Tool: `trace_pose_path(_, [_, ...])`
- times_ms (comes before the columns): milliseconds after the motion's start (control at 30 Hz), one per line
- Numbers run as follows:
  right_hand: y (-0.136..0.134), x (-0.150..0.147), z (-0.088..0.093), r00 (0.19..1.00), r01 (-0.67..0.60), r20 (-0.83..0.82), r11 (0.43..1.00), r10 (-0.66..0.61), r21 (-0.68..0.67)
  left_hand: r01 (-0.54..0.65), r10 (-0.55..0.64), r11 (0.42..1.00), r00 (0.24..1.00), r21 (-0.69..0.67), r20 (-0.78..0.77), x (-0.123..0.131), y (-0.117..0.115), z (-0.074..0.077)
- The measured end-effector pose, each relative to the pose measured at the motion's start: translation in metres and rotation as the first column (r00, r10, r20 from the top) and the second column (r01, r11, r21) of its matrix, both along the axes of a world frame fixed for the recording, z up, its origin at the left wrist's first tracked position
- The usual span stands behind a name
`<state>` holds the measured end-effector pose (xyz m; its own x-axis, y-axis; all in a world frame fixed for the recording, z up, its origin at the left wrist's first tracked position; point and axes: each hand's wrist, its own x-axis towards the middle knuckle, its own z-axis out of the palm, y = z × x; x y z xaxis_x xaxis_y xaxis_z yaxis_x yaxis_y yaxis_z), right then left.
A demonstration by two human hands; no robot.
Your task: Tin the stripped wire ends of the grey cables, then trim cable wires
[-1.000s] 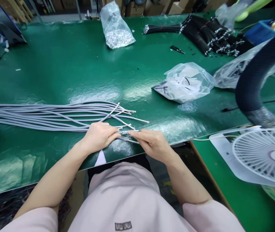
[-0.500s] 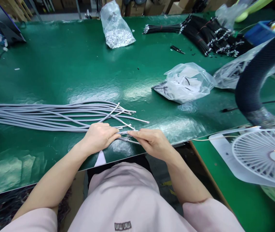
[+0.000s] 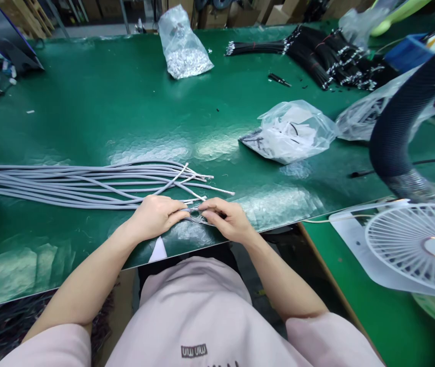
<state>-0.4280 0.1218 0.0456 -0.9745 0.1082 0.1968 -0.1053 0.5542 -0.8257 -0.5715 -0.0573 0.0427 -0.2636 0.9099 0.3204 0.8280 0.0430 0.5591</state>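
Observation:
Several long grey cables (image 3: 68,186) lie side by side on the green table, their whitish stripped ends pointing right. My left hand (image 3: 160,216) is closed on one grey cable close to its end, at the near side of the bundle. Just right of it, my right hand (image 3: 227,216) pinches the loose, frayed strands (image 3: 196,216) that come out of that cable. Thumb and forefinger of the right hand are bent around the strands; the fingers partly hide the tips.
A clear bag of white pieces (image 3: 292,130) lies ahead to the right. Farther back are a bag of small shiny parts (image 3: 187,58) and bundled black cables (image 3: 317,53). A dark flexible hose (image 3: 397,117) and a white fan (image 3: 412,244) stand at right.
My right hand has drawn in leftward, nearer my left hand, and its fingers are now more curled. The left hand keeps its grip on the cable.

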Motion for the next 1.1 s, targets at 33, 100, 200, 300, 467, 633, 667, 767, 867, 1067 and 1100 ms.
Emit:
trace_pose_path(33, [-0.001,-0.002,-0.001,1.0,0.004,0.012,0.999,-0.004,-0.032,-0.002,0.002,1.0,0.999,-0.012,0.048,0.0,0.0,0.0])
trace_pose_path(100, [-0.002,-0.005,-0.003,0.999,0.03,0.041,0.996,-0.026,-0.083,-0.014,0.02,0.999,0.987,-0.038,0.161,-0.001,0.0,0.001])
trace_pose_path(200, [-0.003,-0.006,-0.004,0.996,0.065,0.064,0.989,-0.057,-0.131,-0.038,0.056,0.997,0.943,-0.06,0.327,-0.001,0.0,0.003])
trace_pose_path(300, [-0.005,-0.006,-0.005,0.995,0.084,0.059,0.98,-0.074,-0.18,-0.058,0.083,0.996,0.872,-0.066,0.482,-0.001,0.0,0.005])
trace_pose_path(467, [-0.01,-0.006,-0.002,0.992,0.127,0.061,0.959,-0.115,-0.254,-0.062,0.079,0.997,0.791,-0.049,0.607,-0.001,0.001,0.005])
trace_pose_path(633, [-0.011,0.001,0.004,0.985,0.167,0.03,0.927,-0.167,-0.336,-0.073,0.068,0.997,0.833,-0.012,0.548,-0.001,0.002,0.004])
trace_pose_path(667, [-0.011,0.002,0.005,0.984,0.177,0.032,0.925,-0.176,-0.338,-0.063,0.054,0.998,0.843,-0.002,0.535,-0.001,0.002,0.004])
trace_pose_path(767, [-0.009,0.006,0.005,0.982,0.186,0.042,0.931,-0.182,-0.314,-0.013,0.0,1.0,0.877,0.024,0.48,-0.001,0.002,0.005])
trace_pose_path(867, [-0.008,0.006,0.004,0.985,0.174,0.044,0.954,-0.169,-0.244,0.033,-0.047,0.999,0.9,0.041,0.433,0.0,0.003,0.003])
trace_pose_path(1067, [-0.01,0.007,0.007,0.992,0.129,0.013,0.989,-0.128,-0.069,0.051,-0.087,0.993,0.925,0.104,0.371,-0.001,0.005,-0.003])
trace_pose_path(1100, [-0.01,0.008,0.007,0.992,0.129,0.01,0.99,-0.129,-0.06,0.049,-0.087,0.993,0.925,0.112,0.37,-0.002,0.005,-0.004])
